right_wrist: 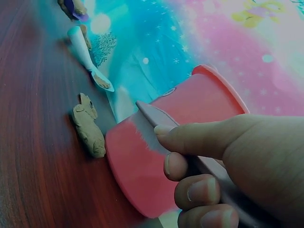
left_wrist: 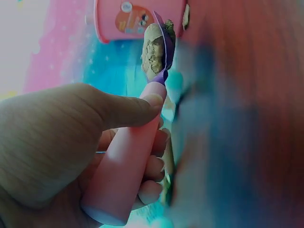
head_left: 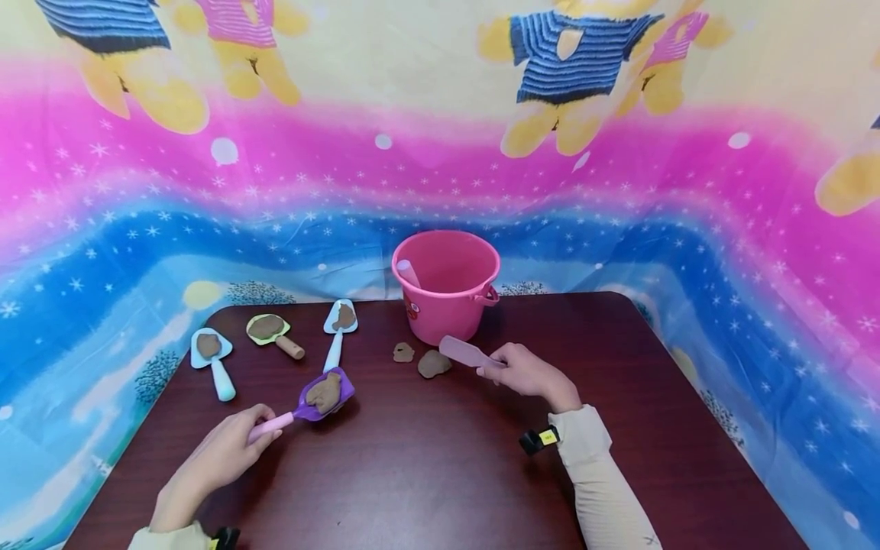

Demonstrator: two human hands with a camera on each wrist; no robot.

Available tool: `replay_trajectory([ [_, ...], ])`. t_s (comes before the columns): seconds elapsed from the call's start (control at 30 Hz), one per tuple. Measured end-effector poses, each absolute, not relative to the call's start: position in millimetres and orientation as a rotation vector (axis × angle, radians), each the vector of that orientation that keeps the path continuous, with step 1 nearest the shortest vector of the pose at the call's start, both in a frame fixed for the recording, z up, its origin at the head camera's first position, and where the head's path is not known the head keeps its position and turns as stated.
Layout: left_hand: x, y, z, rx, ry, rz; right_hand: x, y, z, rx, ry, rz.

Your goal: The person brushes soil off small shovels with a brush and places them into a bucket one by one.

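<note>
My left hand (head_left: 223, 449) grips the pink handle of a purple toy shovel (head_left: 346, 388). A lump of brown clay (head_left: 324, 393) lies on its scoop, above the table. The left wrist view has the thumb along the handle (left_wrist: 124, 164) and the fingers curled beneath. My right hand (head_left: 528, 372) pinches a mauve flat-bladed toy spatula (head_left: 467, 353), thumb on top, in front of the pink bucket (head_left: 447, 325). The spatula's tip is right at a flat brown clay piece (head_left: 433, 365) on the table. Beside that piece is a smaller clay bit (head_left: 403, 352).
Left on the dark red table (head_left: 412, 473) lie a pale blue trowel (head_left: 222, 380), a green paddle (head_left: 290, 348) with a wooden handle and another pale blue trowel (head_left: 333, 355), each bearing clay. A lilac handle (head_left: 408, 273) leans inside the bucket. Patterned cloth (head_left: 440, 168) hangs behind.
</note>
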State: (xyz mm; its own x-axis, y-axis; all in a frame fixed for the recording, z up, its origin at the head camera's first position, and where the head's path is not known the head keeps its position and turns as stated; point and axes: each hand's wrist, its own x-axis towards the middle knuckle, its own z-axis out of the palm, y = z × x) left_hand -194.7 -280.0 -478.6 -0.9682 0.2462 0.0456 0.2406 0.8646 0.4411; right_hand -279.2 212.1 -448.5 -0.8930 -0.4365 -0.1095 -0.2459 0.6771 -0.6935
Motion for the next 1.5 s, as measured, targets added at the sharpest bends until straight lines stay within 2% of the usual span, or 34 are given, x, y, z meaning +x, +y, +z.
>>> replay_trajectory([
  [0.43, -218.2, -219.0, -445.3, 0.635, 3.151, 0.643, -277.1, 210.9, -444.1, -0.599, 2.628, -1.12],
  [1.0, -250.3, -154.7, -417.2, 0.902, 3.121, 0.617, -259.8, 192.5, -420.6, -0.648, 2.677, -1.257],
  [1.5, -260.2, -115.2, -397.6, 0.941, 3.174, 0.588, -247.2, 162.4, -417.0, -0.657, 2.664, -1.304],
])
